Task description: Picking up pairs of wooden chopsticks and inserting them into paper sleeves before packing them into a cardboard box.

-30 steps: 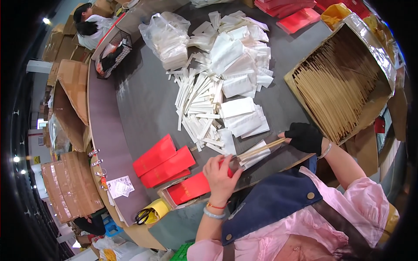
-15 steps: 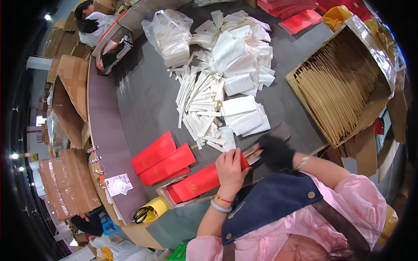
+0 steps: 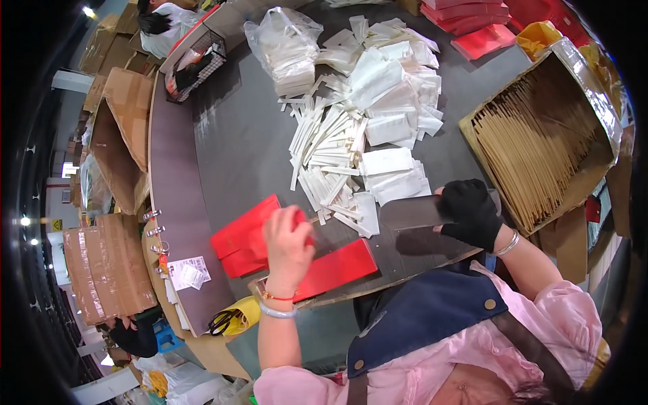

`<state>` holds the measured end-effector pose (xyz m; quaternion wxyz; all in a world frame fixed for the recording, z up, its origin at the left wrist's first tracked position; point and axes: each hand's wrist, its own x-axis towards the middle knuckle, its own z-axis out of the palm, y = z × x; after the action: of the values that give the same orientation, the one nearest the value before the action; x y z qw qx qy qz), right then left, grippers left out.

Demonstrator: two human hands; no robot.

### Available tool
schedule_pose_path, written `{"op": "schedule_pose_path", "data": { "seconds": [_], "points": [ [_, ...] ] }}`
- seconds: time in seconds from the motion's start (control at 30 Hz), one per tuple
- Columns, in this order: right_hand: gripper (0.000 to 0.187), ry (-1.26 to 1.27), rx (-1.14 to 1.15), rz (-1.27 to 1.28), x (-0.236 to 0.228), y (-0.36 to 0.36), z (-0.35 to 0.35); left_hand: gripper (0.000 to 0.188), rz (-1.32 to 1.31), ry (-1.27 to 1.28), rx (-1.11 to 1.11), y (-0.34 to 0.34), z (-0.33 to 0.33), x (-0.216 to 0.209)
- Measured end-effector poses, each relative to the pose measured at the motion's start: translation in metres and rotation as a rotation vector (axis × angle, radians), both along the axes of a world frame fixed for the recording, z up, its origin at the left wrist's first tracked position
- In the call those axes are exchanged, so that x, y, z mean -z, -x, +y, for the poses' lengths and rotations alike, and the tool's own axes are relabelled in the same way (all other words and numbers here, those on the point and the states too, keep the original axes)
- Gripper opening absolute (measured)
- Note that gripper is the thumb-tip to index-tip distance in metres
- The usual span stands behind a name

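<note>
Bare left hand (image 3: 289, 244), blurred: over overlapping red paper sleeves (image 3: 236, 233), left part of grey tabletop (image 3: 229, 148); grip cannot be told. Right hand (image 3: 467, 213), black fingerless glove: gripping dark grey rounded strip (image 3: 408, 212). Single red sleeve (image 3: 347, 263): flat, near edge.

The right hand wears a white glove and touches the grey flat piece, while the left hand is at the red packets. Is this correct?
The glove is black, not white, as the head view shows. The right hand touches the grey flat piece; the left hand is at the red packets.
</note>
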<state>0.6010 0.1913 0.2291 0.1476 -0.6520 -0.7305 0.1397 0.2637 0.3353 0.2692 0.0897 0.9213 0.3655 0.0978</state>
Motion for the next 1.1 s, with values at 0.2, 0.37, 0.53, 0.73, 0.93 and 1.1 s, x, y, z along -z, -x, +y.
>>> {"op": "schedule_pose_path", "data": {
  "seconds": [0.2,0.37,0.53,0.73,0.93,1.1],
  "points": [
    [0.06,0.037,-0.06,-0.064,-0.012,0.024,0.001,0.082,-0.025,0.157,-0.533,-0.03,-0.088,0.068],
    [0.063,0.096,-0.118,-0.109,-0.012,0.031,0.006,0.092,-0.214,0.285,-0.626,-0.029,-0.096,0.099],
    [0.065,0.158,-0.139,-0.137,-0.011,0.032,0.0,0.095,-0.148,0.275,-0.615,-0.038,-0.102,0.092],
    [0.066,0.258,-0.19,-0.034,-0.004,0.035,0.005,0.097,-0.152,0.338,-0.624,-0.03,-0.101,0.091],
    [0.07,0.226,-0.31,0.023,0.028,0.093,0.024,0.084,-0.221,0.362,-0.519,-0.035,-0.085,0.086],
    [0.058,-0.109,-0.097,0.103,0.021,0.041,0.022,0.045,-0.446,0.137,-0.454,-0.043,-0.009,0.097]
  ]
}}
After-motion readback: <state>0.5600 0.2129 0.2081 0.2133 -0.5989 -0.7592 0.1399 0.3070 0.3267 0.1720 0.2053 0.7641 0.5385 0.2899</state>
